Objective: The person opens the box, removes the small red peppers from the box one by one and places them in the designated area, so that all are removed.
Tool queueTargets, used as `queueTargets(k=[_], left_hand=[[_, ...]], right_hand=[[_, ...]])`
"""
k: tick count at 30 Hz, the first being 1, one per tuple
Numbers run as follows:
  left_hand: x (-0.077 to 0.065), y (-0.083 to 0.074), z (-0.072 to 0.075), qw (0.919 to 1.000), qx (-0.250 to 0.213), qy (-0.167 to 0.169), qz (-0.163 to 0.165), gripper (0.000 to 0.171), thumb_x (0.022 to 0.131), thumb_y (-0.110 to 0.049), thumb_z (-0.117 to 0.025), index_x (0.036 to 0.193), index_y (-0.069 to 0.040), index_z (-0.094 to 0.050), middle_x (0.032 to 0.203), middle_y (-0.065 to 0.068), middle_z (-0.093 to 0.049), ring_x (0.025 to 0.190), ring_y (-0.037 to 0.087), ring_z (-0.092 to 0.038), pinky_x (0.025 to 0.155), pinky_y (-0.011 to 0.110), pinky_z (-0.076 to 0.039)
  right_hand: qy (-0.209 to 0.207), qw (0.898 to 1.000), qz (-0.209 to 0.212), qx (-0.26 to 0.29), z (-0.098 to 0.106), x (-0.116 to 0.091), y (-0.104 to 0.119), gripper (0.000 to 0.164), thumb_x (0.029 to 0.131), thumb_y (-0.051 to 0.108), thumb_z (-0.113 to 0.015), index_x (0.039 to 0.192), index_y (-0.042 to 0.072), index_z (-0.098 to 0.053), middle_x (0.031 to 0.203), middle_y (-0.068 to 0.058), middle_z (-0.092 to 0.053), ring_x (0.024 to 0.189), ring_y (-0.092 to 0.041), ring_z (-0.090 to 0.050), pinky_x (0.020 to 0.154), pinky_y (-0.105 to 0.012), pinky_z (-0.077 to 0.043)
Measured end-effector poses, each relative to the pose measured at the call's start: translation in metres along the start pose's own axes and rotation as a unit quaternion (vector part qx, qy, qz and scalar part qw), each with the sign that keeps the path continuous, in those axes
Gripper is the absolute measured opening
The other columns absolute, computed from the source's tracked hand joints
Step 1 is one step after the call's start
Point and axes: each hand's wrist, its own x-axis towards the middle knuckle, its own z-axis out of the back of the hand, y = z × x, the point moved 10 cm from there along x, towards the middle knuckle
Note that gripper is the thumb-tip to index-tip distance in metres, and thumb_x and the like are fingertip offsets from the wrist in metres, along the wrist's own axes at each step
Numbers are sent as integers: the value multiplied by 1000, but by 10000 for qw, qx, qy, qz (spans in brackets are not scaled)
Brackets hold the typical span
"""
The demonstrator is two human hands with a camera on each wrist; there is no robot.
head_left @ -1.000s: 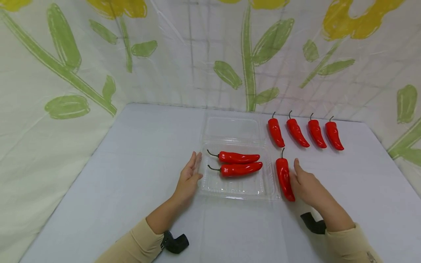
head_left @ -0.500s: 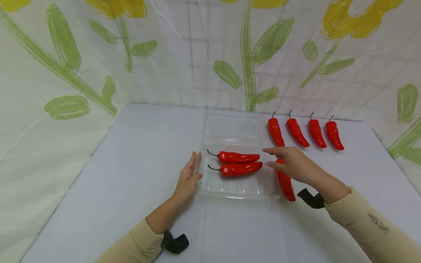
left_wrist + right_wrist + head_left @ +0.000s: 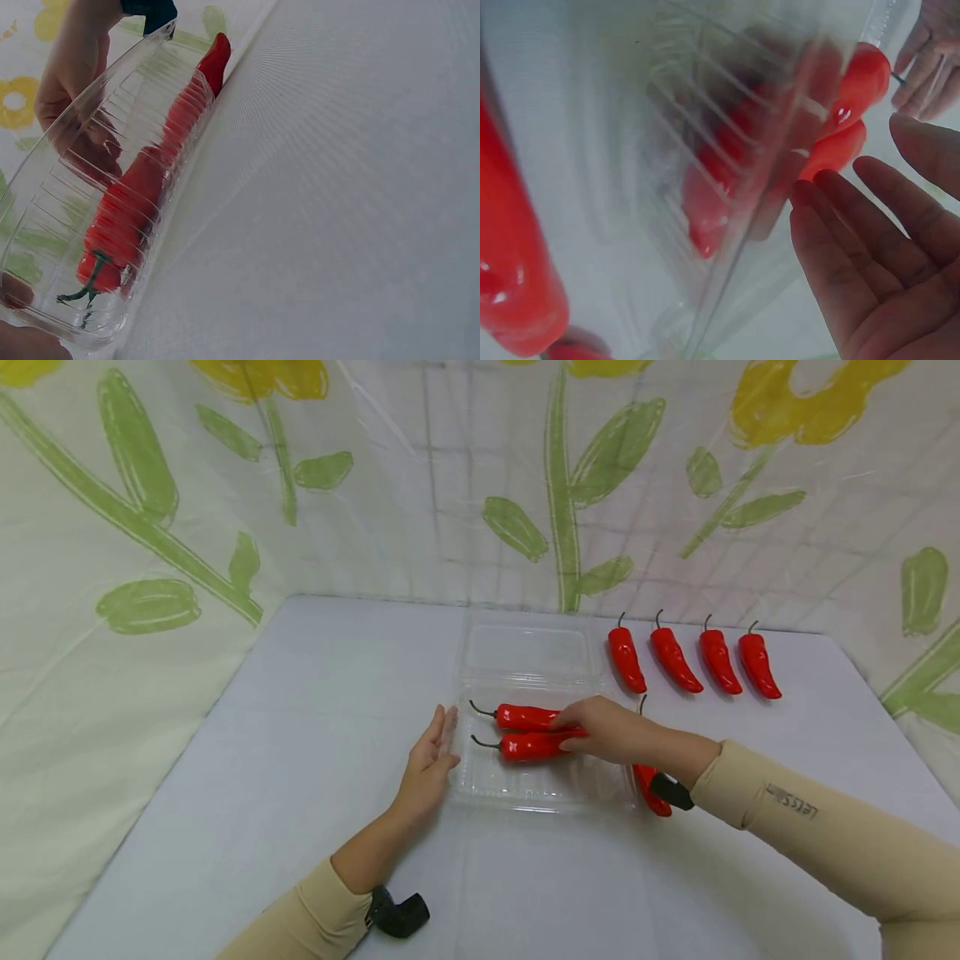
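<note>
A clear plastic clamshell box (image 3: pixel 540 797) lies with its lid (image 3: pixel 534 652) folded back. Inside are two red chili peppers, an upper one (image 3: pixel 519 717) and a lower one (image 3: pixel 525 747), side by side with green stems leftward. My left hand (image 3: pixel 422 777) rests against the box's left wall, fingers straight. My right hand (image 3: pixel 603 731) reaches over the right wall, its fingertips at the blunt ends of both peppers; the right wrist view shows its fingers (image 3: pixel 877 247) loosely extended. Another chili pepper (image 3: pixel 647 789), beside the box on the right, is partly hidden under my right wrist.
Several more red chili peppers (image 3: pixel 677 662) lie in a row at the back right of the white table (image 3: pixel 337 693). A flower-patterned sheet (image 3: pixel 375 527) hangs behind the table's far edge.
My right hand has moved left from beside the single pepper, over the box's right wall, to the two peppers inside. My left hand and the peppers stay in place.
</note>
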Motion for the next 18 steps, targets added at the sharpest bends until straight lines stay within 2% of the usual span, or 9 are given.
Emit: queueTargets(k=[10,18], left_hand=[[0,1,0,10000,-52,26,-16,68,87,12,-32,148,1,-5,156,10,-18,145,21,-11,116,39,-12],[-1,3,0,9999,129,-18,82,68,88,9,-34,149,-2,-7,156,6,-20,145,17,-12,115,36,-14]], right_hand=[[241,9991,17,-338,-8,16,10,43,82,11,-67,125,6,-60,112,-6,-67,100,-20,-60,89,-36,-53],[206,9955,121,-912,-9,26,18,30,80,10,-70,110,6,-68,98,-5,-68,86,-16,-58,85,-33,-54]])
